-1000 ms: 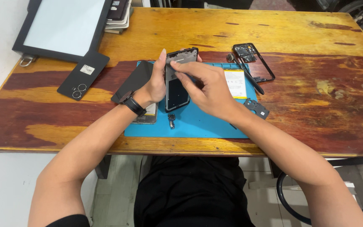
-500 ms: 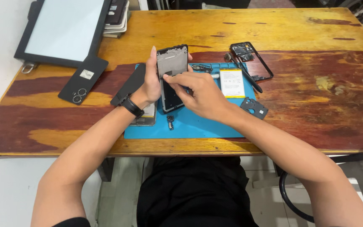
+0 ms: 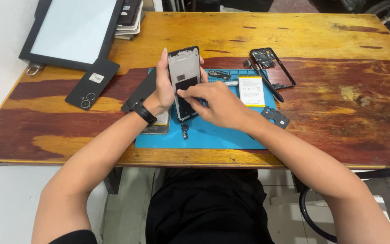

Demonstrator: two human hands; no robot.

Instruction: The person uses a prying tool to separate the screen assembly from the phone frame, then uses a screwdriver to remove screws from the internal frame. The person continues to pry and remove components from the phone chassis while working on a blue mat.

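The left hand (image 3: pixel 164 88) grips an opened phone body (image 3: pixel 185 81) by its long edge and props it nearly upright over the blue work mat (image 3: pixel 213 133), fingers wrapped behind it and thumb along the near side. The right hand (image 3: pixel 217 106) is pinched closed at the phone's exposed inner face, its index fingertip and thumb pressing at the dark patch near the middle; whether a small tool or part sits between those fingertips cannot be told. This looks like the stage of working a component loose from, or seating it on, the inside of the phone. Judging from the pose, the next move calls for a steady left grip and fine, light pressure from the right fingertips, since the parts there look thin and easily bent.

Just right of the right hand lies a white battery (image 3: pixel 251 90) on the mat, with a dark pen-like tool (image 3: pixel 267 86) beside it and a black phone frame (image 3: pixel 271 68) beyond. A small dark cover piece (image 3: pixel 275 116) lies just past the right wrist. Left of the left hand, a black back cover (image 3: pixel 92 83) rests on the table (image 3: pixel 339 113), apart from the mat.
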